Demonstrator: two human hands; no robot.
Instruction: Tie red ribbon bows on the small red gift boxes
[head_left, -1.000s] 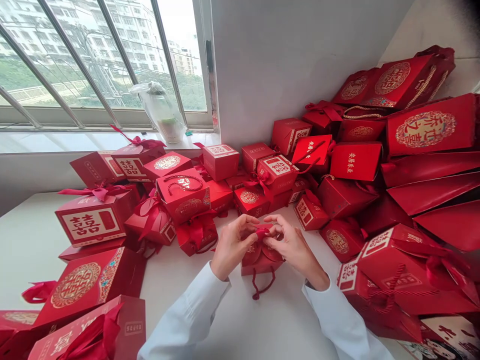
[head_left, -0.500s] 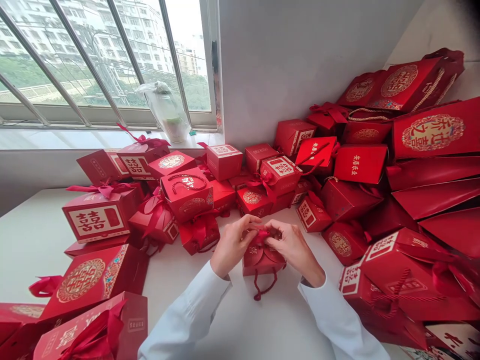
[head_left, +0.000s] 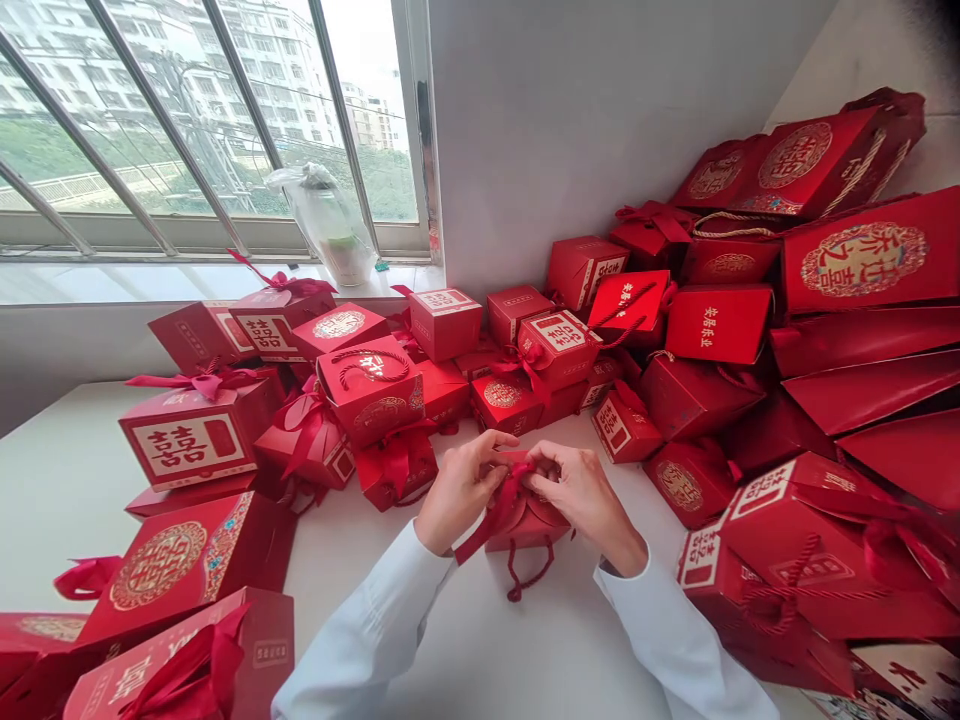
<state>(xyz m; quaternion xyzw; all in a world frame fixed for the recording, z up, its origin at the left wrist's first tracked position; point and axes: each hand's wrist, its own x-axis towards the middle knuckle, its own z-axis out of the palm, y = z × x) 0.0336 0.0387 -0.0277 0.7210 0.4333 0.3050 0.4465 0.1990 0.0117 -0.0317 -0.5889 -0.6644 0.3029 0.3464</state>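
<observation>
A small red box [head_left: 529,528] with a twisted rope handle stands on the white table [head_left: 465,640], between my hands. My left hand [head_left: 463,488] pinches a dark red ribbon [head_left: 504,503] at the top of the box, from its left side. On the right, my right hand [head_left: 581,490] grips the same ribbon near its middle with bent fingers. One ribbon tail hangs down to the left, across the box's front edge, under my left hand. The fingertips partly cover the knot or loop, so its shape is unclear.
Red gift boxes [head_left: 184,440] with ribbons are stacked at the left, and more boxes [head_left: 559,345] lie behind my hands. Large red bags [head_left: 870,255] fill the right side. A cup in clear plastic [head_left: 345,245] stands on the windowsill [head_left: 225,283].
A ribbon tail now hangs to the lower left over the box, where none showed before. My left hand has shifted slightly left. The whole view has moved a little.
</observation>
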